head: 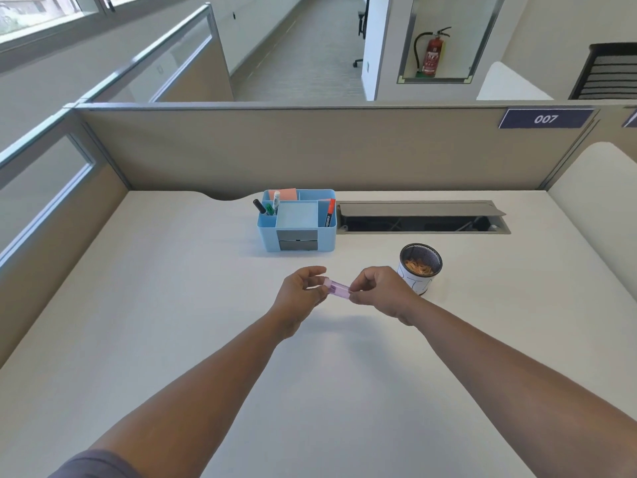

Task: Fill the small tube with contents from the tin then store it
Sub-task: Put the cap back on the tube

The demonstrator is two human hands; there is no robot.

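Note:
A small clear pink tube (336,288) lies sideways in the air above the middle of the desk, held at both ends. My left hand (303,292) pinches its left end between thumb and fingers. My right hand (379,289) grips its right end. Just right of my right hand stands the tin (420,269), a round white cup with a black mesh rim. Several small orange pieces lie inside it. Whether the tube has a cap on is too small to tell.
A light blue desk organiser (296,220) with markers, sticky notes and two grey drawers stands behind my hands. An open cable slot (422,219) runs along the desk's back right. Beige partition walls close off the back and left of the white desk (172,305).

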